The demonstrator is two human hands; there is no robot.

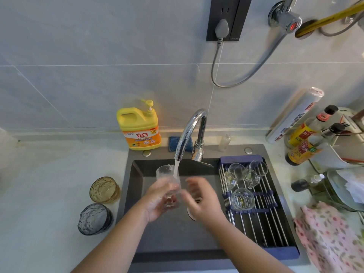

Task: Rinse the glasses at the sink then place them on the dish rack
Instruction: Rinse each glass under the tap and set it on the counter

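Note:
My left hand (157, 201) grips a clear textured glass (167, 177) upright over the dark sink (136, 194), and water from the chrome faucet (189, 131) streams into it. My right hand (202, 198) is beside the glass with fingers spread, blurred; I cannot tell whether it touches the glass. An amber glass (104, 190) and a grey-blue glass (95, 219) stand on the counter left of the sink. The roll-up dish rack (262, 223) lies over the sink's right side and carries three clear glasses: (234, 173), (255, 172), (241, 199).
A yellow detergent bottle (139, 129) and a blue sponge (174, 142) sit behind the sink. Sauce bottles (304, 138), a foil roll (295, 117) and plates (342, 190) crowd the right counter. A pink floral cloth (331, 233) lies at the right front.

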